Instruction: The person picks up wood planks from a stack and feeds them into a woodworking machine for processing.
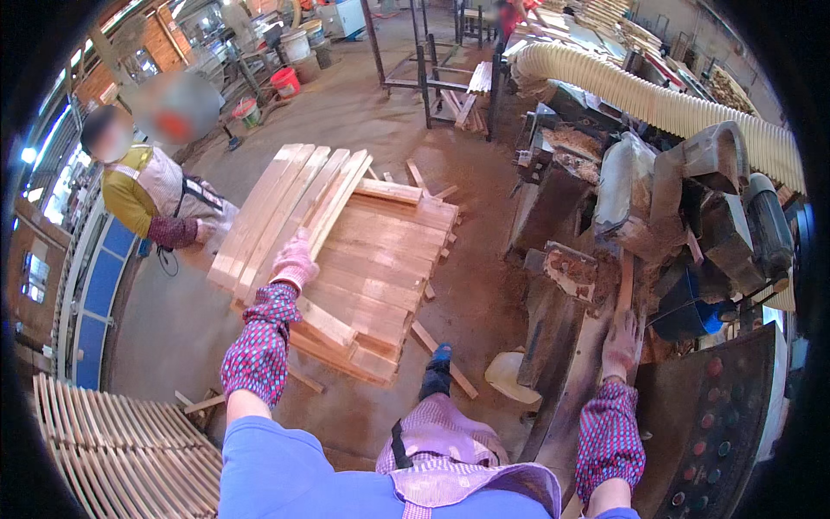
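My left hand [296, 263], in a pinkish work glove, is closed round the near end of a wooden board [342, 206], the rightmost of a row of boards lying on top of a stack. Under that row, more planks [378, 246] lie crosswise in the stack. My right hand [620, 344], also gloved, lies with its fingers stretched out flat over a narrow wooden strip [625, 278] on the metal bed [571, 381] of a woodworking machine. The strip's far end runs up to the machine's housing [626, 186]. Patterned sleeve covers are on both my forearms.
A co-worker [156, 190] stands at the left beyond the stack. Slatted wood pieces [130, 445] are piled at the lower left. A ribbed hose [657, 82] arches over the machine. Loose sticks [445, 359] lie on the floor, and a control panel [718, 432] stands at the right.
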